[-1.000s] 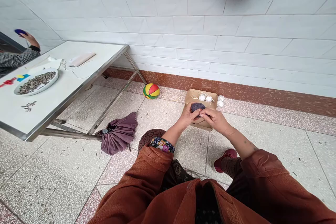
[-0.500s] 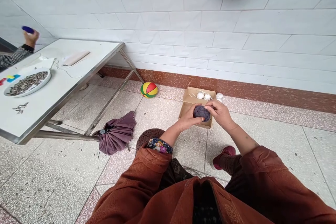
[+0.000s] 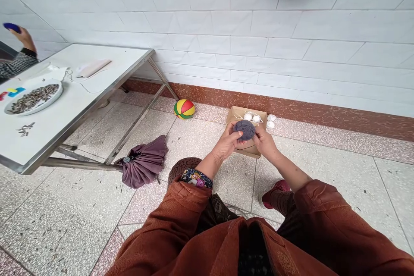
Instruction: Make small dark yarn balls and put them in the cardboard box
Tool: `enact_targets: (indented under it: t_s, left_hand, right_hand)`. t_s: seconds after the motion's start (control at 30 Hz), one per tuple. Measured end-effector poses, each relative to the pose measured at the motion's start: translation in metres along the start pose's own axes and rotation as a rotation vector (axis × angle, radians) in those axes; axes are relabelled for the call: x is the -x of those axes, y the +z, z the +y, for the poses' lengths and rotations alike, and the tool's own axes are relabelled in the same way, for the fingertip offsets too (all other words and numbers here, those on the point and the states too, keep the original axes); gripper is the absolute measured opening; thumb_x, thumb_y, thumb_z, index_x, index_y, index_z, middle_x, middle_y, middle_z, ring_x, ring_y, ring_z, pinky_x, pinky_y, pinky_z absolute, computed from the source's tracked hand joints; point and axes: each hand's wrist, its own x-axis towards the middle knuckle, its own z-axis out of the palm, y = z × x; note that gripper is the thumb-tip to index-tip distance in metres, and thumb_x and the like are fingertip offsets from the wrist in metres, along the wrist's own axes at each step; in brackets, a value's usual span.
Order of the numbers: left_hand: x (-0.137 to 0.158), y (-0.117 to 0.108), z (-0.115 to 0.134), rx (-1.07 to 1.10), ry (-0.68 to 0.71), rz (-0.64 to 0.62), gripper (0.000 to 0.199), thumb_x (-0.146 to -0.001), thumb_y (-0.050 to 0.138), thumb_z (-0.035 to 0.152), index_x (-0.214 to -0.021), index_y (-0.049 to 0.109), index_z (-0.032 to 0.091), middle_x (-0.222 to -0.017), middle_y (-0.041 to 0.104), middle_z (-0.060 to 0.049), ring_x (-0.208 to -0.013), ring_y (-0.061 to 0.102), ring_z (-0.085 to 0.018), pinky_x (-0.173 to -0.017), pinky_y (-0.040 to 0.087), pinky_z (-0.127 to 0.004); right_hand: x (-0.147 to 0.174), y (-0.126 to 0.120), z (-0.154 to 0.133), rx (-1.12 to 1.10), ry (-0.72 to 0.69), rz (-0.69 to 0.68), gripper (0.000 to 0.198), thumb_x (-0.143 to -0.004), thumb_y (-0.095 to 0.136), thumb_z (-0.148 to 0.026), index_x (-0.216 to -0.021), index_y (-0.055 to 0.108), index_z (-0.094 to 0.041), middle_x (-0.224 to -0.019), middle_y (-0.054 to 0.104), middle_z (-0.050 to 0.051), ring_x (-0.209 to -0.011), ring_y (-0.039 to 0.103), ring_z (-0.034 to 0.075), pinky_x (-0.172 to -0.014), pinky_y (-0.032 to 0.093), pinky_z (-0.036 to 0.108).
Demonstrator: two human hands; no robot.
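A dark grey ball of yarn [image 3: 245, 130] is in my left hand [image 3: 227, 142], whose thumb presses on its near side. At the ball's right edge my right hand [image 3: 265, 141] is closed in a pinch on the yarn; I cannot make out a loose strand. Below and behind the hands, an open cardboard box [image 3: 235, 112] stands on the floor, partly hidden by them. Inside it lie white balls of yarn [image 3: 248, 116] with loose ends. More white yarn balls [image 3: 271, 121] sit just right of the box.
On the left stands a white table [image 3: 129, 58] holding a plate of seeds [image 3: 34, 97] and a folded cloth [image 3: 93, 68]. A co-worker's hand [image 3: 24, 36] holds a blue object. A colourful ball [image 3: 184, 109] and a folded purple umbrella [image 3: 144, 161] are on the floor.
My right hand has shifted from the top of the yarn ball down to its right edge. The ball has turned and moved slightly left and up. The co-worker's hand has moved left.
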Motion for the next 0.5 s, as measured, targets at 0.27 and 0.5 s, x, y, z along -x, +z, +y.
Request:
enact_targets:
  t_s: [0.27,0.5]
  left_hand:
    - [-0.014,-0.009,-0.011,-0.286,0.059,0.26,0.052,-0.069,0.08,0.035,-0.107,0.048,0.021,-0.102,0.061,-0.003,-0.085,0.059,-0.015,-0.073,0.046,-0.028]
    - [-0.018,-0.012,-0.019,-0.505,0.054,0.131,0.048,-0.067,0.078,0.025,-0.107,0.053,0.019,-0.105,0.062,-0.003,-0.097,0.058,-0.018,-0.092,0.045,-0.034]
  right_hand:
    - [0.012,-0.007,-0.018,0.066,-0.2,-0.333,0.019,-0.099,0.053,-0.031,-0.094,0.069,-0.022,-0.091,0.074,0.006,-0.083,0.069,0.022,-0.079,0.053,0.036]
    - [-0.001,-0.034,-0.031,0.003,-0.238,-0.182,0.014,-0.098,0.057,-0.03,-0.091,0.069,-0.023,-0.088,0.072,0.004,-0.079,0.066,0.019,-0.074,0.052,0.033]
